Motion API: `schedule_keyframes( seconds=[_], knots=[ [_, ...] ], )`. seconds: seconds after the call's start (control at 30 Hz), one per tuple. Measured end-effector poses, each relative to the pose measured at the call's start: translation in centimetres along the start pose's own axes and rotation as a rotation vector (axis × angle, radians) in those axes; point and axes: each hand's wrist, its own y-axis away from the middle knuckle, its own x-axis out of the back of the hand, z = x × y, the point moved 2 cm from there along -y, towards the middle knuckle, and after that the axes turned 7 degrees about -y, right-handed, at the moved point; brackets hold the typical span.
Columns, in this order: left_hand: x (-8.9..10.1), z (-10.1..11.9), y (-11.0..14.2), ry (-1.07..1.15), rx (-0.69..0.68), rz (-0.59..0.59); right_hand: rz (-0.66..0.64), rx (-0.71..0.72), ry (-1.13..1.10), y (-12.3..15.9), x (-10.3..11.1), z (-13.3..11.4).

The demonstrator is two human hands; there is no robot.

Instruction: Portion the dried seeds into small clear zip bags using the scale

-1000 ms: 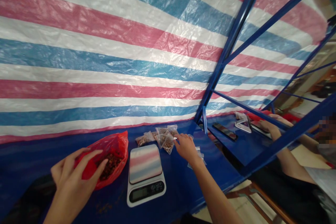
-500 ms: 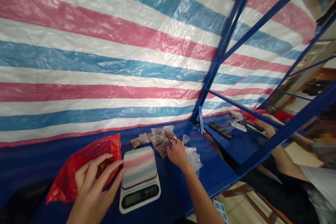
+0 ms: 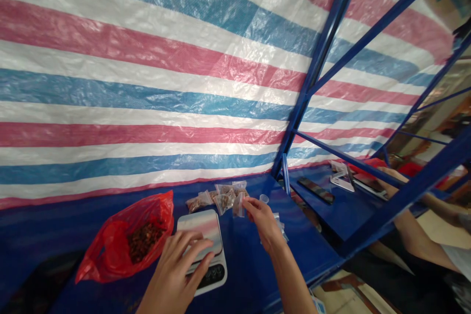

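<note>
Shifted off the red plastic bag (image 3: 110,250), the open left hand (image 3: 172,270) now lies over the flat white digital scale (image 3: 198,223), while the right hand (image 3: 263,221) pinches a small clear plastic bag (image 3: 239,204).

The left hand (image 3: 174,270) rests on a kitchen scale (image 3: 200,221) while the right hand (image 3: 263,221) pinches a small plastic bag (image 3: 239,204).

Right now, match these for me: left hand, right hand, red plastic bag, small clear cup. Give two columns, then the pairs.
Things:
1. left hand
2. right hand
3. red plastic bag
4. small clear cup

Places or states:
A. pinching a small clear bag
B. over the digital scale
C. standing on the blue tabletop
D. open, holding dark brown pieces

Pairs: 1-B, 2-A, 3-D, 4-C
</note>
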Motion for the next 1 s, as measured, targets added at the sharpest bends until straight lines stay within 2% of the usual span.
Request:
schedule_keyframes(
  seconds=[0.07, 0.13, 0.27, 0.4, 0.53, 0.7, 0.77, 0.87, 1.0],
  knots=[
    [-0.3, 0.8, -1.5, 0.166, 0.111, -0.06, 0.005, -0.054, -0.274, 0.8, -0.7, -1.8],
    [-0.7, 1.1, -2.7, 0.245, 0.207, -0.071, -0.013, -0.062, -0.474, 1.7, -1.9, -3.5],
    [-1.2, 0.5, -3.8, 0.237, 0.289, -0.01, -0.14, -0.109, -0.594, 3.5, -4.8, -5.3],
    [-0.7, 0.4, -3.2, 0.09, 0.311, 0.077, -0.274, -0.216, -0.683, 4.5, -6.9, -5.2],
    [0.1, 0.3, -2.5, 0.088, 0.411, 0.026, -0.296, -0.218, -0.658, 4.7, -7.9, -4.8],
    [0.6, -0.9, -2.1, 0.519, 0.63, -0.154, -0.359, -0.207, -0.543, 5.3, -8.6, -4.8],
    [0.7, -1.3, -1.7, 0.623, 0.677, -0.152, -0.405, -0.213, -0.519, 5.6, -8.9, -4.7],
    [0.8, -1.9, -0.9, 0.641, 0.724, -0.124, -0.46, -0.234, -0.502, 6.0, -9.3, -4.5],
    [0.6, -2.7, -0.3, 0.75, 0.778, -0.089, -0.455, -0.227, -0.459, 6.5, -10.5, -4.1]
  ],
)
